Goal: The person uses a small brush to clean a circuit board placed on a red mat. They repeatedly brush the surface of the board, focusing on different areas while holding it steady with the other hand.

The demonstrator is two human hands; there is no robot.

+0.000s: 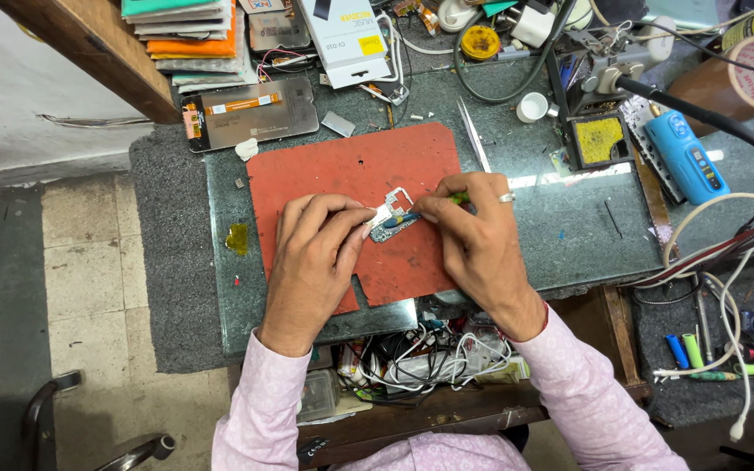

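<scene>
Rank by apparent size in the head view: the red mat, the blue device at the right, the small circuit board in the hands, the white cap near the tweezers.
1. red mat
2. blue device
3. circuit board, partly hidden by the fingers, so unsure
4. white cap

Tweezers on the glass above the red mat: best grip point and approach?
Take the tweezers at the wider lower end near the right hand, pinching across the flat sides from above. They lie flat, the sharp tip pointing away toward the clutter, so that end is poorer.
</scene>
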